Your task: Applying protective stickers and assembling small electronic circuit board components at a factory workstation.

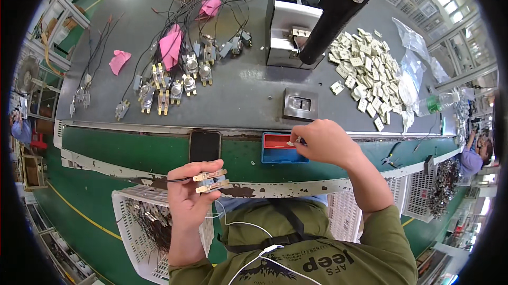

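My left hand is closed around a small switch-like component with brass-coloured terminals and a grey body. A dark wire runs from the component out to the left. Over a small blue tray with a red compartment, my right hand is pinched. A bit of something whitish shows at its fingertips, too small and covered to name. To the left of the tray lies a dark phone. Behind the tray sits a square metal block with a slot in its top.
Similar wired components and pink scraps cover the table's left. A boxy machine and a thick black cylinder stand at the back. Many white blocks lie right, pliers nearer. A white crate stands lower left.
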